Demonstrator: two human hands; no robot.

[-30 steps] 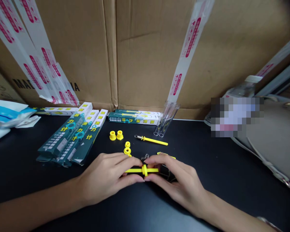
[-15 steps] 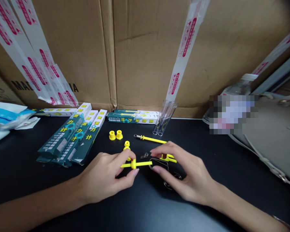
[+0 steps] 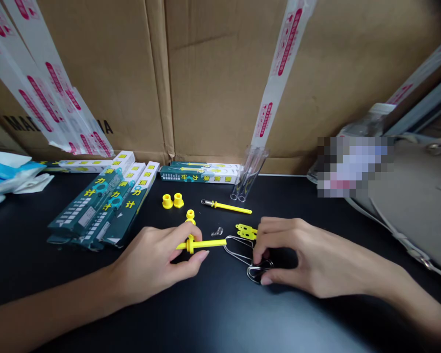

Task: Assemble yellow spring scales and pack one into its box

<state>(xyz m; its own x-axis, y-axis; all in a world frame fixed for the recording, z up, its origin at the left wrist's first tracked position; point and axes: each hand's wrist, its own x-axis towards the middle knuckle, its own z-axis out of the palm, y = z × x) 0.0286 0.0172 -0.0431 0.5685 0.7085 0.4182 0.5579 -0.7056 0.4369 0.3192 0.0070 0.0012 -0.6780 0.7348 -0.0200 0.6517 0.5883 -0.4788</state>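
My left hand (image 3: pixel 169 260) pinches a yellow plastic rod (image 3: pixel 208 243) that has a collar around it; the rod's free end points right. My right hand (image 3: pixel 297 257) is down by the table, thumb and fingers closing around a bent metal wire hook (image 3: pixel 254 274). Another wire hook (image 3: pixel 238 249) lies beside it, its loop close to the rod's tip in view. Behind the hands are a small spring (image 3: pixel 216 232), flat yellow plates (image 3: pixel 245 231) partly covered by my right hand, and a second yellow rod (image 3: pixel 231 208) with a spring at its end.
Yellow caps (image 3: pixel 172 200) stand on the black table, with more yellow pieces (image 3: pixel 190 214) near my left hand. Clear tubes (image 3: pixel 248 174) stand upright at the back. Green-and-white boxes (image 3: pixel 103 201) lie left, others (image 3: pixel 200 173) behind. A bottle (image 3: pixel 367 122) and beige bag (image 3: pixel 415 196) sit right.
My right hand has moved right and down, away from the rod's tip, to the wire hooks. My left hand keeps the rod. The second rod and the yellow plates show more fully.
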